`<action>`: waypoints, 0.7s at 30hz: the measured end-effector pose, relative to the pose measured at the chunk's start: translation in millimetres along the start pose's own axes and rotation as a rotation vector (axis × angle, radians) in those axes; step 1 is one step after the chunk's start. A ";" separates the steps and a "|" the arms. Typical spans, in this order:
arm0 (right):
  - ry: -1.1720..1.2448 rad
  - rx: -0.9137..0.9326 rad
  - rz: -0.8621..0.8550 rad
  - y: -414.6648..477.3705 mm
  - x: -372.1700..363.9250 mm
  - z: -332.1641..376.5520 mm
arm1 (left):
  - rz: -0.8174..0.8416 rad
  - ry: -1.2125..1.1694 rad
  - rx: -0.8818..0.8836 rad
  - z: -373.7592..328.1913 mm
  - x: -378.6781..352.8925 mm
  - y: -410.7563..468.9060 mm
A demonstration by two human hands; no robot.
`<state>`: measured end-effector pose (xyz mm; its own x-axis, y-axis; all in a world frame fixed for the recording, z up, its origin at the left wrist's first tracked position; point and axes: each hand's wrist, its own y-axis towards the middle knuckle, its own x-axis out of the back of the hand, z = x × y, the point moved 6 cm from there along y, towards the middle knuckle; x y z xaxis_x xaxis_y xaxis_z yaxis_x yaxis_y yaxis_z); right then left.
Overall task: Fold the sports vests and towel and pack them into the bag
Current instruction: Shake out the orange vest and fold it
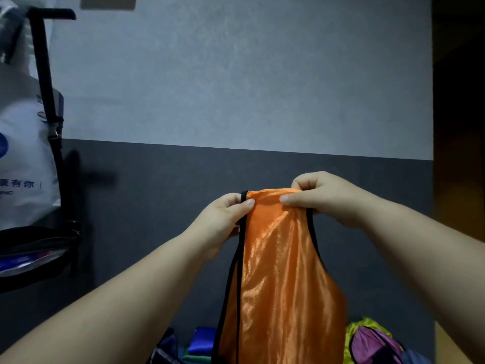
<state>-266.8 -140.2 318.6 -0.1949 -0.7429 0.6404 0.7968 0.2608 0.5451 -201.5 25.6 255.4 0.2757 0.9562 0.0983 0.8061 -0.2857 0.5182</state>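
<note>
Both hands are raised before the wall, each pinching the top of an orange vest [278,271]: left hand [225,219] at nine o'clock, right hand [325,198] at three. The vest hangs down between them; folded blue cloth [200,340] lies below.

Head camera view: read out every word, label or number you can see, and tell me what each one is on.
"有你": printed in blue on the white bag at the left; the character before it is cut off by the picture's edge.
Small line of Latin letters beneath it on the same bag: too blurred to read.
No text shows on the orange vest.
</note>
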 end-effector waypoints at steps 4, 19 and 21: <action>0.019 -0.004 -0.030 -1.2 1.2 3.0 | -0.012 -0.025 -0.006 -0.1 0.5 1.8; -0.238 0.103 -0.370 -10.7 -14.6 3.9 | -0.399 0.173 -0.037 -7.9 -0.8 16.3; -0.170 0.129 -0.525 -22.6 -13.0 -1.7 | -0.400 0.244 -0.088 -13.3 3.9 21.3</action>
<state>-281.3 -137.5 297.0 -0.6440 -0.6866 0.3375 0.4938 -0.0360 0.8688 -190.1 24.1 278.1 -0.1867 0.9801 0.0679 0.7736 0.1041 0.6251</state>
